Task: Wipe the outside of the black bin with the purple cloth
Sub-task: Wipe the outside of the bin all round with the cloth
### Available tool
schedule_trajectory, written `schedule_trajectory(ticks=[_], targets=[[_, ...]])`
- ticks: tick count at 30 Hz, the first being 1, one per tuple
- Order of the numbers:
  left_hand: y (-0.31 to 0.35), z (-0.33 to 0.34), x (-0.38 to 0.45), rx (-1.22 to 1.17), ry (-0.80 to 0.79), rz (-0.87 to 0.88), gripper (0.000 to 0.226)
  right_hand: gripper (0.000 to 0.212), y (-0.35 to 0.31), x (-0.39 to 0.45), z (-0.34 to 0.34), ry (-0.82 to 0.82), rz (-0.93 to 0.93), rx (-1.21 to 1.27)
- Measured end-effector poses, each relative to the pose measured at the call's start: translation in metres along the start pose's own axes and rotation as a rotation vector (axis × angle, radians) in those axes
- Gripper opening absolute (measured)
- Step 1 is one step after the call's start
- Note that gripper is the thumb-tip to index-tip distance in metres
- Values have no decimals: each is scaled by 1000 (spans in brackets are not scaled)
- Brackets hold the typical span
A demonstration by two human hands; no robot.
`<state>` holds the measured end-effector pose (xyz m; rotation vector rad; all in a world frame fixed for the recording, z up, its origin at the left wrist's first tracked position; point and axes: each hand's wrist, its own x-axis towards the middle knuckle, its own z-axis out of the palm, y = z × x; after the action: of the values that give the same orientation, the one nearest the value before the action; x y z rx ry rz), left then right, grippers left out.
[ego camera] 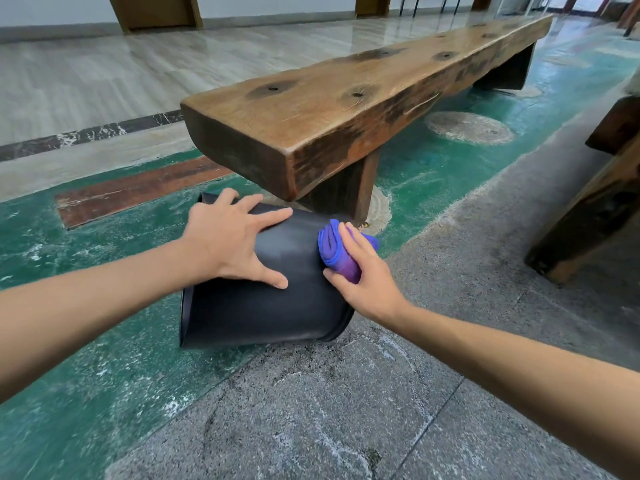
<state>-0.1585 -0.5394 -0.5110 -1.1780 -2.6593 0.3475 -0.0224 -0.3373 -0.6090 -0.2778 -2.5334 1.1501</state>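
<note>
Your right grip point(363, 271) is curled around the purple cloth point(337, 252), fingers over the top of the folded bundle and thumb under its near edge, pressing it against the side of the black bin point(263, 310) close to the bin's right-hand end. The cloth is bunched in thick folds, blue-violet along its edges, and it touches the bin wall just beside the ridged band that circles that end. Your left grip point(232, 240) lies wide open and flat on top of the bin, fingers spread towards the far side and thumb stretched along the near side, holding nothing but bracing the bin in place. The two are near each other on the same curved wall, with a bare strip of black plastic between them.

The bin lies on its side on the floor point(346, 410), one end facing left and the ridged end to the right. It straddles the seam where worn green paint meets grey speckled stone. Just behind it stands the leg of a long, heavy wooden bench point(346, 109), whose thick plank top overhangs the far edge of the bin. Another dark wooden piece point(588, 216) stands well apart on the right
</note>
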Motion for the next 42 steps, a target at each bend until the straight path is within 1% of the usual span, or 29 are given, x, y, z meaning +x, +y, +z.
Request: schedule_trajectory(ticks=[4, 11, 13, 16, 18, 19, 20, 21, 23, 25, 26, 27, 30, 31, 33, 35, 37, 38, 40, 42], targets=[[-14, 7, 4, -46, -10, -24, 124, 85, 12, -18, 17, -26, -24, 32], [-34, 15, 7, -97, -44, -66, 120, 86, 28, -33, 38, -73, 7, 94], [-37, 18, 5, -122, -55, -89, 119, 88, 33, -44, 44, -108, 20, 97], [-45, 23, 1, -171, -73, -121, 118, 88, 43, -63, 53, -216, 87, 100], [-48, 26, -2, -205, -73, -141, 117, 82, 50, -77, 57, -329, 190, 43], [-49, 28, -4, -216, -68, -148, 117, 75, 52, -83, 60, -390, 256, -15], [-48, 28, -4, -220, -60, -148, 116, 66, 53, -87, 61, -432, 325, -45], [-47, 29, -5, -216, -54, -143, 116, 54, 54, -90, 63, -445, 389, -20], [-45, 29, -4, -199, -44, -122, 116, 34, 53, -89, 62, -380, 529, 158], [-45, 27, -3, -181, -44, -111, 117, 20, 48, -75, 53, -199, 650, 266], [-45, 27, -3, -179, -50, -111, 117, 16, 47, -66, 43, -114, 677, 290], [-46, 27, -3, -183, -59, -113, 118, 19, 44, -57, 32, -88, 668, 335], [-50, 29, -5, -213, -82, -119, 116, 43, 33, -35, 8, -225, 516, 409], [-51, 30, -6, -228, -88, -124, 115, 45, 29, -31, 6, -250, 479, 416], [-53, 30, -8, -259, -102, -130, 112, 34, 21, -25, 7, -255, 397, 362], [-55, 31, -10, -263, -113, -117, 111, 24, 18, -18, 16, -186, 345, 281], [-56, 32, -14, -238, -111, -87, 109, 18, 15, -12, 22, -82, 389, 290], [-57, 33, -16, -223, -106, -70, 108, 19, 13, -9, 23, -71, 422, 326], [-59, 36, -18, -198, -85, -27, 102, 34, 12, -2, 22, -104, 510, 388], [-61, 38, -22, -259, -6, 7, 85, 42, 14, 3, 19, -100, 590, 388]])
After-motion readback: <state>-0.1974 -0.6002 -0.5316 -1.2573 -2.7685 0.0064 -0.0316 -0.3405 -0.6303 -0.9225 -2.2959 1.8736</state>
